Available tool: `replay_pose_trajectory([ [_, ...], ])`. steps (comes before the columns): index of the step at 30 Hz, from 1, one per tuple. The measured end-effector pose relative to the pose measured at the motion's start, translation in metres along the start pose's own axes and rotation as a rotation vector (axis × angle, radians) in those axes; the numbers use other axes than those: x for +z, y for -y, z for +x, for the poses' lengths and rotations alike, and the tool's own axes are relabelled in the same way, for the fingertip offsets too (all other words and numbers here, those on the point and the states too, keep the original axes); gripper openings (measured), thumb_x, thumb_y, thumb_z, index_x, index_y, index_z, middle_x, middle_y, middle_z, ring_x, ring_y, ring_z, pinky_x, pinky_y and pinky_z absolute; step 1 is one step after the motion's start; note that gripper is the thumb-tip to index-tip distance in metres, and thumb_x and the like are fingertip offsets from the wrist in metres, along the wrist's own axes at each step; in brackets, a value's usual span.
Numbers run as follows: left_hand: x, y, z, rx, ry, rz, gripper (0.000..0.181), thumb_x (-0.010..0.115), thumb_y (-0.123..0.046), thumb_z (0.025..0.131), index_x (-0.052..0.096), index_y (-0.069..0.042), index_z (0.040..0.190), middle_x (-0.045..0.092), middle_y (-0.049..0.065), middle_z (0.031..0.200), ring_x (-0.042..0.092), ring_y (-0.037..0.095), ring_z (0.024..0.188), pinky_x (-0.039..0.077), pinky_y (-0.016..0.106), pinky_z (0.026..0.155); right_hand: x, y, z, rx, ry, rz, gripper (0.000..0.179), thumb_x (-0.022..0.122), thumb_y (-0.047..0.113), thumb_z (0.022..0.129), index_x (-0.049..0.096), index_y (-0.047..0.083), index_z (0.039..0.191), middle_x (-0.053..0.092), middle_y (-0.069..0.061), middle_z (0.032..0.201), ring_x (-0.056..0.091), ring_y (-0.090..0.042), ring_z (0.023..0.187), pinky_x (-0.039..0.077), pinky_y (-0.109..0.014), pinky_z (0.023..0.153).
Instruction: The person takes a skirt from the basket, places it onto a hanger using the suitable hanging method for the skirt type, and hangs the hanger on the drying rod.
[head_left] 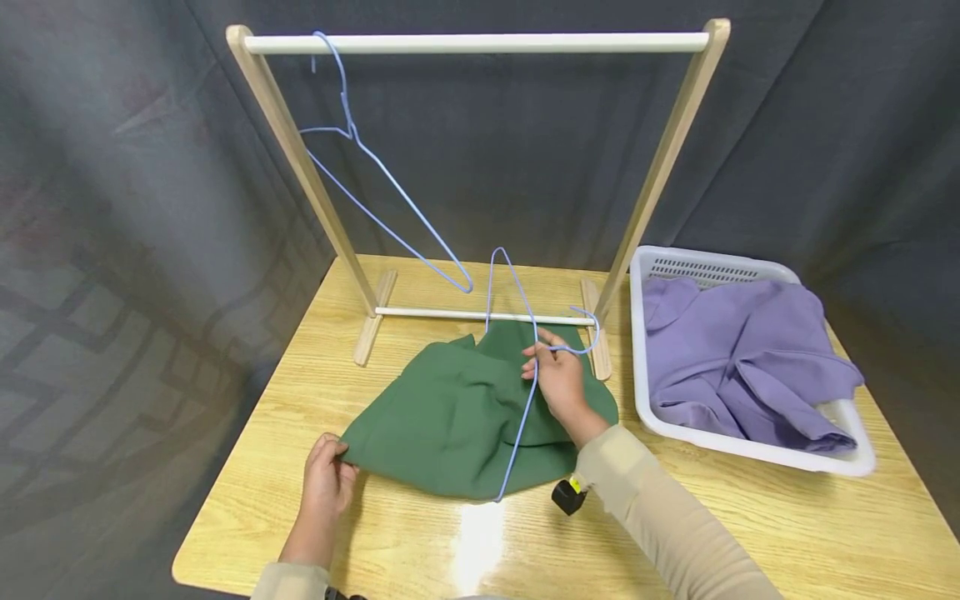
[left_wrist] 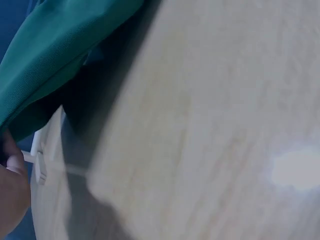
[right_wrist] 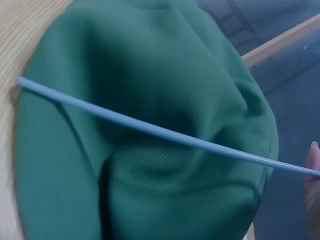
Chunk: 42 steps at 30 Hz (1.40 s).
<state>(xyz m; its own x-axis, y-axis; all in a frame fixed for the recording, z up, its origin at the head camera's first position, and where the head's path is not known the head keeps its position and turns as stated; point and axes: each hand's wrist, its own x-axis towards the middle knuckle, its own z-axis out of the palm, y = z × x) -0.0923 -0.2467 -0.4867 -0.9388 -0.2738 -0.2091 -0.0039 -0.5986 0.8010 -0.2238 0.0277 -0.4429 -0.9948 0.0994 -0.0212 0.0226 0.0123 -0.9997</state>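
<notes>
A green garment (head_left: 442, 417) lies bunched on the table in front of the rack, its folds filling much of the right wrist view. My left hand (head_left: 327, 475) pinches its left corner between thumb and fingers, lifting that edge a little, as the left wrist view shows. Over the garment's right part, my right hand (head_left: 558, 379) holds a blue wire hanger (head_left: 517, 437) near the base of its hook. The hanger stands on edge across the cloth, its hook pointing right. In the right wrist view the hanger's bar (right_wrist: 150, 129) crosses above the green fabric.
A wooden rack with a white top rail (head_left: 480, 43) stands at the back of the table. Another blue hanger (head_left: 405, 196) hangs from its left end. To the right, a white basket (head_left: 641, 367) holds a purple garment (head_left: 738, 358). Dark curtains surround the table.
</notes>
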Motion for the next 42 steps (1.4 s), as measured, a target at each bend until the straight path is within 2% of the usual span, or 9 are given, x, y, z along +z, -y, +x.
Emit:
replay_pose_trajectory([
  [5,-0.007,0.002,-0.001,-0.092,-0.067,0.061,0.022,0.024,0.007,0.083,0.039,-0.006,0.073,0.040,0.002,0.075,0.049,0.009,0.062,0.045,0.020,0.059,-0.002,-0.010,0.004,-0.041,0.011,-0.005,0.033,0.041,0.011,0.091,0.044,-0.003,0.121,0.056,-0.014,0.083,0.054,-0.013,0.058,0.049,-0.025,0.052],
  [7,-0.009,0.003,0.001,-0.130,-0.087,0.114,0.018,0.026,0.005,0.084,0.041,-0.004,0.080,0.042,0.003,0.081,0.051,0.009,0.066,0.045,0.021,0.063,-0.003,-0.026,0.012,-0.053,0.018,-0.011,0.034,0.041,0.014,0.091,0.045,-0.001,0.121,0.056,-0.014,0.084,0.055,-0.013,0.058,0.049,-0.025,0.052],
  [13,-0.016,0.006,0.009,-0.258,-0.112,0.424,0.021,0.037,-0.010,0.089,0.045,0.005,0.100,0.052,0.004,0.082,0.055,0.010,0.067,0.047,0.022,0.063,-0.005,-0.068,0.035,-0.070,0.015,-0.006,0.032,0.044,0.018,0.090,0.048,0.004,0.119,0.057,-0.013,0.084,0.055,-0.014,0.056,0.049,-0.027,0.049],
  [20,-0.018,0.000,0.021,-0.286,0.010,0.896,0.035,0.037,-0.020,0.089,0.046,0.010,0.105,0.049,0.008,0.085,0.047,0.016,0.071,0.041,0.026,0.062,-0.005,-0.066,0.035,-0.087,0.038,0.029,0.032,0.046,0.014,0.089,0.048,0.001,0.119,0.056,-0.015,0.083,0.056,-0.016,0.054,0.049,-0.029,0.048],
  [25,-0.011,-0.005,0.036,-0.280,0.082,1.099,0.030,0.038,-0.019,0.086,0.049,0.007,0.095,0.049,0.010,0.084,0.046,0.020,0.074,0.039,0.028,0.062,-0.006,-0.035,0.018,-0.067,0.099,0.019,0.033,0.043,0.011,0.090,0.045,-0.003,0.120,0.056,-0.016,0.084,0.055,-0.015,0.056,0.050,-0.028,0.052],
  [29,-0.003,-0.003,0.050,-0.290,0.131,1.164,0.025,0.039,-0.020,0.086,0.048,0.004,0.088,0.047,0.009,0.081,0.046,0.020,0.074,0.041,0.030,0.064,-0.005,-0.013,0.005,-0.035,0.086,-0.011,0.032,0.042,0.010,0.090,0.046,-0.002,0.119,0.056,-0.016,0.084,0.055,-0.015,0.056,0.050,-0.029,0.053],
  [37,0.011,0.000,0.074,-0.298,0.165,1.147,0.026,0.039,-0.019,0.086,0.046,0.005,0.091,0.046,0.011,0.084,0.047,0.023,0.080,0.042,0.035,0.072,-0.009,-0.053,0.027,-0.090,0.090,0.018,0.035,0.044,0.015,0.090,0.045,-0.002,0.121,0.056,-0.014,0.083,0.056,-0.015,0.055,0.049,-0.027,0.049],
  [40,0.016,0.001,0.083,-0.293,0.183,1.128,0.024,0.038,-0.018,0.086,0.045,0.004,0.090,0.046,0.010,0.084,0.048,0.022,0.080,0.042,0.036,0.074,-0.007,-0.027,0.014,-0.036,0.087,-0.003,0.033,0.042,0.009,0.090,0.044,-0.002,0.121,0.056,-0.017,0.085,0.055,-0.014,0.054,0.050,-0.029,0.051],
  [42,0.021,0.002,0.089,-0.289,0.197,1.121,0.020,0.037,-0.018,0.087,0.043,0.001,0.084,0.043,0.008,0.080,0.045,0.020,0.075,0.042,0.033,0.070,-0.007,-0.028,0.014,-0.037,0.071,-0.017,0.032,0.043,0.011,0.090,0.046,0.000,0.120,0.057,-0.015,0.084,0.055,-0.012,0.054,0.050,-0.028,0.051],
])
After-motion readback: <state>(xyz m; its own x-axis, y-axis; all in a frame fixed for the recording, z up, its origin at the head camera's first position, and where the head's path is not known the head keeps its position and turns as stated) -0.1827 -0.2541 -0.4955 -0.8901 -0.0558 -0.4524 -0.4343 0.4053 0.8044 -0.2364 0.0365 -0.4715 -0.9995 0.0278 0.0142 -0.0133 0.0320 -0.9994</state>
